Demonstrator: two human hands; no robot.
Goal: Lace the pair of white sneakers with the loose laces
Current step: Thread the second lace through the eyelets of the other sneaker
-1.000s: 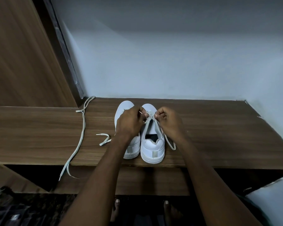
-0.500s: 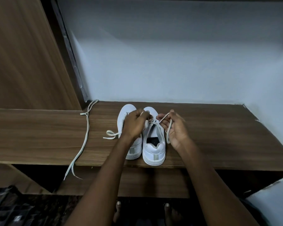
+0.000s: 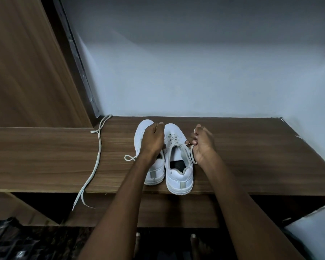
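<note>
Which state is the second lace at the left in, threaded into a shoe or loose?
Loose. The second lace lies stretched along the wooden shelf, apart from both sneakers, its near end hanging over the front edge.

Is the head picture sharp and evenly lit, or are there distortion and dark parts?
Head view: wide-angle bending curves the shelf edge and the door frame; light is dim and soft with no glare; the space under the shelf is nearly black; the right sneaker and both hands, left hand and right hand, look reasonably sharp.
</note>
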